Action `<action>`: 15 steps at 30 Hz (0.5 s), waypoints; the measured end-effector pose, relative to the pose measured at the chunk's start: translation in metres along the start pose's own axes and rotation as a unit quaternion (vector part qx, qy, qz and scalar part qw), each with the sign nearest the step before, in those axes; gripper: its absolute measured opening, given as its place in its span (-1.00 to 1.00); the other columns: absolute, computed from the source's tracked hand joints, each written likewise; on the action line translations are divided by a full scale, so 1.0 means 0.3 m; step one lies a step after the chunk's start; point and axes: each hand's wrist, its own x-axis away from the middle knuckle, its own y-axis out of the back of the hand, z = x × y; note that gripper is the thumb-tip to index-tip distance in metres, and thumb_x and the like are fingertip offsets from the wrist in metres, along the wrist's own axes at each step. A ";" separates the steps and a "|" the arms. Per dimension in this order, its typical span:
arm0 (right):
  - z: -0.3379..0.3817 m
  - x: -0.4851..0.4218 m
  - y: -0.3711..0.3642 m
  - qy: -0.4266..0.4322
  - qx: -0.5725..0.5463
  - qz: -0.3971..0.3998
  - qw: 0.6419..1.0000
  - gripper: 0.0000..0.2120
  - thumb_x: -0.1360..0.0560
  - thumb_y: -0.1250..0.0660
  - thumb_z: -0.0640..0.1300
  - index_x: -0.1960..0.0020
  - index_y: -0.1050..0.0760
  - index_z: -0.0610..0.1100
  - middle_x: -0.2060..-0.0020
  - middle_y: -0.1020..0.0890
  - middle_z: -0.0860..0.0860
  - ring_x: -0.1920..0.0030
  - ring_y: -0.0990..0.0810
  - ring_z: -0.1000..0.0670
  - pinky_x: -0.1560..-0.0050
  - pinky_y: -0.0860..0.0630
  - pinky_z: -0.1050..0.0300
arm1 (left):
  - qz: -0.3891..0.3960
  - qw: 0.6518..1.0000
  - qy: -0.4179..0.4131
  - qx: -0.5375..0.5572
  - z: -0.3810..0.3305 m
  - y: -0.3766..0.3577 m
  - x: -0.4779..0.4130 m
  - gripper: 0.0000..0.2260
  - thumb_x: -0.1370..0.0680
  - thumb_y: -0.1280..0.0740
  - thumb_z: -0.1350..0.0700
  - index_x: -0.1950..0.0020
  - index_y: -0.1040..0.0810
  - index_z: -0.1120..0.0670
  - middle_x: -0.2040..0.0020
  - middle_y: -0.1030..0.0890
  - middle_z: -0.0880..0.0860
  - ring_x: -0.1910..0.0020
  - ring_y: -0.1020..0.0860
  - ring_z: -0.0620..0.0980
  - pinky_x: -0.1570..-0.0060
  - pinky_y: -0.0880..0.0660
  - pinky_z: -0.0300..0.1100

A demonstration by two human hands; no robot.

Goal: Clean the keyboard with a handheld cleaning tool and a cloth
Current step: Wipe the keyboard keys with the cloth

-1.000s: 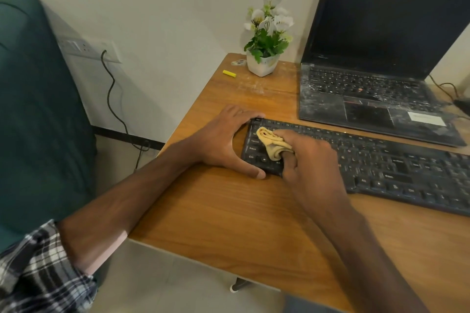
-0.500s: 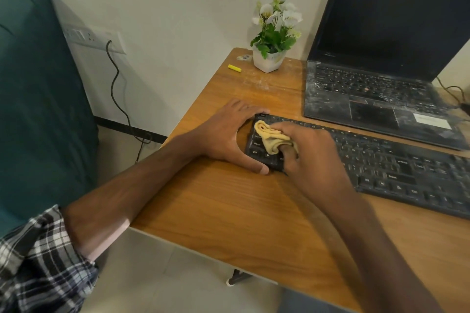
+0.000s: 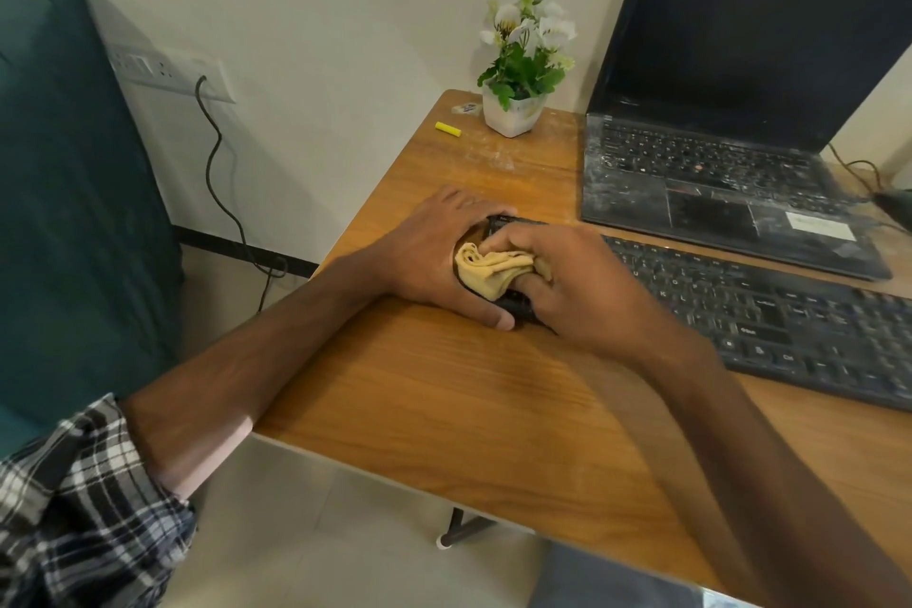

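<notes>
R hand [image 3: 567,291] closed on bunched cloth [image 3: 486,269], pressed onto keyboard [image 3: 770,316] L end | L hand [image 3: 434,257] clasped round that end, thumb at near edge | keyboard long axis laid rightward across bench [image 3: 444,410] | remaining keys judged all R of R hand

The right hand [image 3: 582,291] sits further left on the keyboard [image 3: 789,311] than a second ago, and the bunched yellow cloth [image 3: 486,269] is now at the very left end rather than a little way in. The cloth now lies against the left hand [image 3: 434,257], between its thumb and forefinger, covering keys that showed there before. The right fingers, earlier laid over the cloth, now curl round it.
</notes>
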 end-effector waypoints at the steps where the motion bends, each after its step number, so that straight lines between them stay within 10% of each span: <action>1: -0.007 0.005 0.028 0.004 -0.011 0.027 1.000 -0.61 -0.51 -0.40 -0.33 -0.23 -0.63 0.05 -0.07 -0.68 0.19 -0.08 -0.60 0.20 -0.08 -0.53 0.22 | 0.004 1.000 0.004 -0.001 -0.001 0.001 0.001 0.12 -0.14 -0.45 -0.60 -0.59 -0.31 -0.09 -0.39 -0.43 -0.11 -0.39 -0.32 -0.03 -0.43 -0.33 0.06; 6: -0.059 -0.006 0.150 -0.031 -0.036 0.016 0.999 -0.63 -0.54 -0.41 -0.31 -0.20 -0.64 0.09 0.06 -0.64 0.25 0.15 -0.57 0.34 0.25 -0.45 0.42 | 0.033 0.999 0.037 -0.007 -0.021 0.014 0.007 0.14 -0.14 -0.48 -0.56 -0.62 -0.23 -0.13 -0.50 -0.32 -0.11 -0.45 -0.22 -0.10 -0.51 -0.26 0.02; 15: -0.059 -0.056 0.021 -0.010 0.027 -0.040 0.999 -0.55 -0.53 -0.37 -0.33 -0.32 -0.60 0.05 -0.22 -0.66 0.11 -0.24 -0.57 0.07 -0.24 -0.51 0.10 | 0.025 0.999 0.024 0.006 -0.007 0.008 0.003 0.05 -0.15 -0.48 -0.55 -0.54 -0.28 -0.18 -0.36 -0.34 -0.21 -0.38 -0.27 -0.11 -0.42 -0.29 -0.08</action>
